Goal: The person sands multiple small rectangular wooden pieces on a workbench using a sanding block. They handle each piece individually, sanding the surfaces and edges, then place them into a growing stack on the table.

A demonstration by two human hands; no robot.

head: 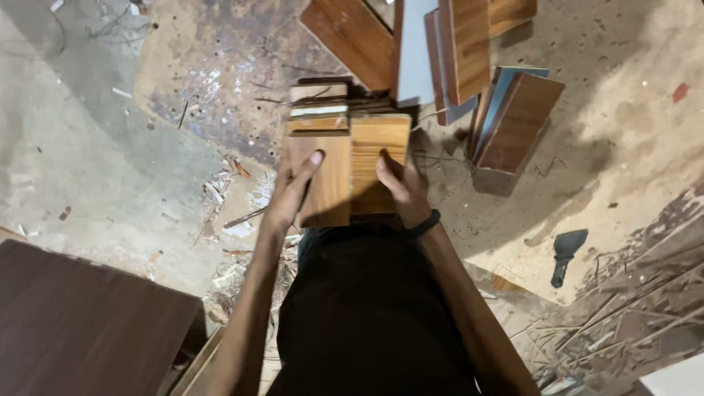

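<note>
Left hand (293,192) gripping the left edge of a wooden panel (326,180), right hand (400,187) grasping a lighter wooden board (379,158) beside it, both touching, resting over a small stack of offcuts (317,108) on the dusty floor (132,147). Leaning laminate boards (469,66) beyond; dark scraper (567,253) lying rightward.

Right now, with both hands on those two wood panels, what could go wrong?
1. The left hand and right hand hold two separate wood panels side by side; one may slip.
2. Bare fingers on cut edges may catch splinters.
3. Wood scraps and a scraper on the floor could trip someone.
</note>
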